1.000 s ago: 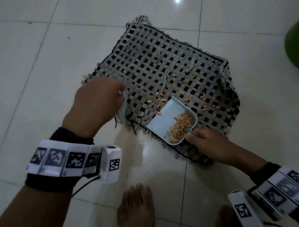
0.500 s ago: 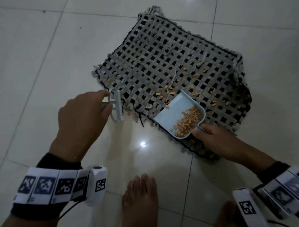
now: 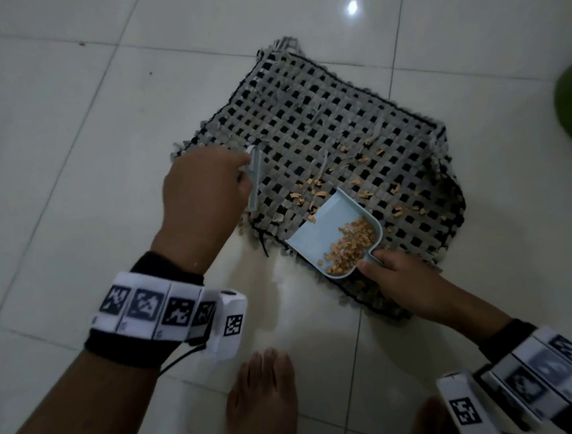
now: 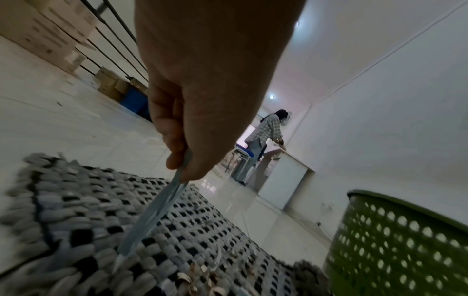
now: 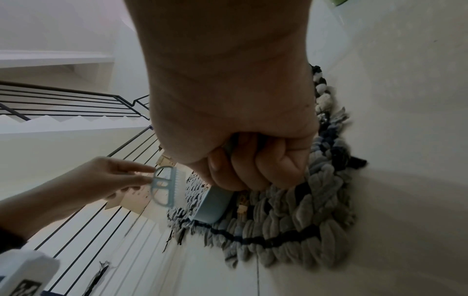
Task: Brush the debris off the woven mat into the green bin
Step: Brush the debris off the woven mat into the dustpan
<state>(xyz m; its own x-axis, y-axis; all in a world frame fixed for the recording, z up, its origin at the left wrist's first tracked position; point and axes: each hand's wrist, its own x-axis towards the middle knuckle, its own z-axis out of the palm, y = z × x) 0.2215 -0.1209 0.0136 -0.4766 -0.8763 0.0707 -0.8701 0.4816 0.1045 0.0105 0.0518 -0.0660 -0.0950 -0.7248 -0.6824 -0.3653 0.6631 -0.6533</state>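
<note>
Left hand [image 3: 201,187] pinching a small pale-blue brush [image 3: 255,180] over the woven mat's [image 3: 306,117] left edge; right hand [image 3: 402,277] gripping a debris-laden [image 3: 348,247] dustpan [image 3: 331,224] at its near edge, loose debris beside; green bin [image 3: 571,106] beyond its right edge.

An indoor hall, seemingly a home or a small workplace; which one is unclear. A glossy white tiled floor [image 3: 78,134] runs between plain white walls [image 4: 395,104]. A staircase [image 5: 63,122] with black railing [image 5: 60,100] climbs on one side, cardboard boxes [image 4: 111,82] stacked by it. Another person [image 4: 266,134] leans over a white counter [image 4: 286,176].
</note>
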